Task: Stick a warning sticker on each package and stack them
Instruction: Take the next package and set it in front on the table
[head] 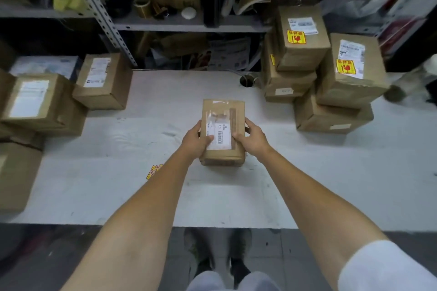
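Centrally, both hands grip one brown package (222,133) at the middle of the white table (165,196). Left hand (195,140): thumb laid across the top face, touching the edge of the white shipping label (218,136); fingers wrapped down the left side, out of sight. Right hand (251,138): thumb on top near the right edge, fingers curled round the right side. Package sits long axis pointing away from the person; whether it rests on the table or is held just above it, I cannot tell. Top face carries clear tape and the barcode label, no yellow sticker on the visible faces.

Just left of the left forearm, a sheet of yellow-and-red warning stickers (153,171) lies flat on the table, partly hidden by the arm.

Far right of the table: a stack of labelled packages (331,92), two top boxes each showing a yellow warning sticker, one at (296,36), the other at (346,66). Far left: unstickered boxes (71,92) with white labels only, piled at the table edge.

Behind, a metal shelf (165,22) holds clutter, somewhat blurred, including a roll of tape (142,6).
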